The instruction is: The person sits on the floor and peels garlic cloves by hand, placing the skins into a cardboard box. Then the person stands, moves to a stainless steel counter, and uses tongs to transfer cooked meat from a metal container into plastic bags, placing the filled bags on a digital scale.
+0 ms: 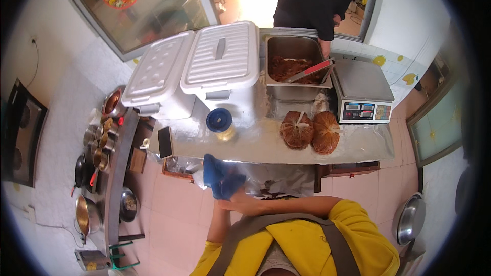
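Both my hands wear blue gloves and are close together, overlapping, just in front of the near edge of the foil-covered table. My left hand reaches up farthest, level with that edge. My right hand lies against it, its forearm crossing my body from the right. The fingers of both blur together in blue, so their grip is hidden. Nearest to them on the table stand a jar with a blue lid and a dark phone. Two tied clear bags of reddish-brown food sit to the right.
Two lidded white bins stand at the back left. A steel pan of brown food holds red-handled tongs. A digital scale stands right of it. Across the table, a person in black has one hand at the pan. Pots line a left shelf.
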`<control>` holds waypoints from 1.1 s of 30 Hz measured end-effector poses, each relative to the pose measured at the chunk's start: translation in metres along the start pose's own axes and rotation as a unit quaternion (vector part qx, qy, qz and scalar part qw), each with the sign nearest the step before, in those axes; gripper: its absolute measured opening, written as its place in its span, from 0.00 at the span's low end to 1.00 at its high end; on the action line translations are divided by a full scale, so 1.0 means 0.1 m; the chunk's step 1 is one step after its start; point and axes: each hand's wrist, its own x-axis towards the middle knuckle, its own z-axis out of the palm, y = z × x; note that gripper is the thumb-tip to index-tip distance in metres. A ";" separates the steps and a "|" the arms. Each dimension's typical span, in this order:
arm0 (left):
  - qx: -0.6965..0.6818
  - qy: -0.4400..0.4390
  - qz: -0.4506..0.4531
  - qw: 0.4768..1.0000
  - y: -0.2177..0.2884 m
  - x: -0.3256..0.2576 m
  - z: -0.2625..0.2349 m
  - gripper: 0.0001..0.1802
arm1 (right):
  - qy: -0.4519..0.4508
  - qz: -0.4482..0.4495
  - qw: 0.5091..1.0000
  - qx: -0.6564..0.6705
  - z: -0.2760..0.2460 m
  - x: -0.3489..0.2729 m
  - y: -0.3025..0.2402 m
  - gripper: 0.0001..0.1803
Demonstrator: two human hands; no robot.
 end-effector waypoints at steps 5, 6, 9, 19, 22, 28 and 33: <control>-0.025 0.054 0.049 0.997 -0.36 0.16 0.22 0.22 | 0.030 -0.068 0.995 -0.059 -0.37 -0.15 0.05 0.29; 0.021 0.038 0.061 0.997 -0.55 0.14 0.25 0.21 | 0.089 -0.143 0.980 -0.105 -0.43 -0.15 0.11 0.28; 0.061 0.058 0.008 0.996 -1.11 0.06 0.31 0.21 | 0.146 -0.126 0.971 -0.142 -0.80 -0.04 0.40 0.26; 0.042 0.024 -0.037 0.998 -1.48 0.17 0.34 0.21 | 0.393 -0.202 0.895 -0.057 -0.99 0.15 1.20 0.22; -0.038 -0.036 -0.012 0.999 -1.25 0.43 0.59 0.22 | 0.447 -0.174 0.873 -0.086 -0.60 0.23 1.39 0.21; 0.478 0.196 -0.035 0.856 -1.14 0.39 1.35 0.29 | 0.329 -0.054 0.916 0.221 -0.90 0.40 1.56 0.19; 0.129 0.089 -0.289 0.944 -0.72 0.00 1.92 0.35 | 0.366 -0.077 0.905 0.202 -1.54 0.02 1.20 0.14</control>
